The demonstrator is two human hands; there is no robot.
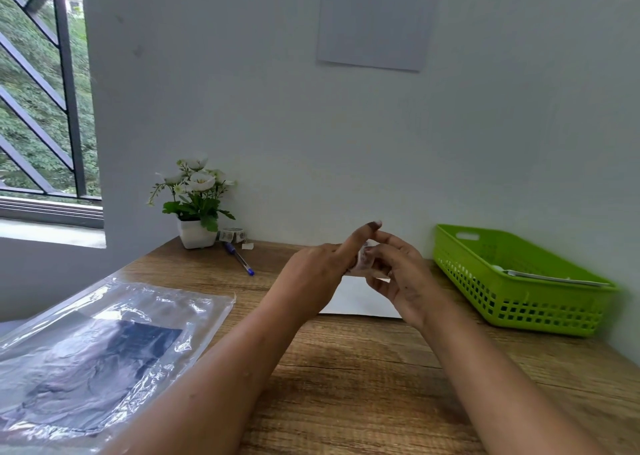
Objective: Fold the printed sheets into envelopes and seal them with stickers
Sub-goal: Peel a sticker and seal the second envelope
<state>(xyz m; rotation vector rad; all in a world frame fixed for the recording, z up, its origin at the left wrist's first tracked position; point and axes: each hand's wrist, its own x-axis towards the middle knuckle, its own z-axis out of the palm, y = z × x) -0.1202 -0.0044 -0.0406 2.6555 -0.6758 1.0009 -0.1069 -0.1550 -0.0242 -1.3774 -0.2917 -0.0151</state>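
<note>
Both hands (360, 267) hiding blurred sticker (364, 260)

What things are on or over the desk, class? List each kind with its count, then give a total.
Green basket: 1
Potted white flowers: 1
Blue pen: 1
Sticker roll by the pot: 1
Clear plastic bag of dark sheets: 1
White sheet lying flat: 1
Small sticker piece held between left hand and right hand: 1
Total: 7

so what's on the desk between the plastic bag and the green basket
In the head view, a white sheet lies on the wood between the plastic bag and green basket, with both forearms reaching over that stretch.
</note>
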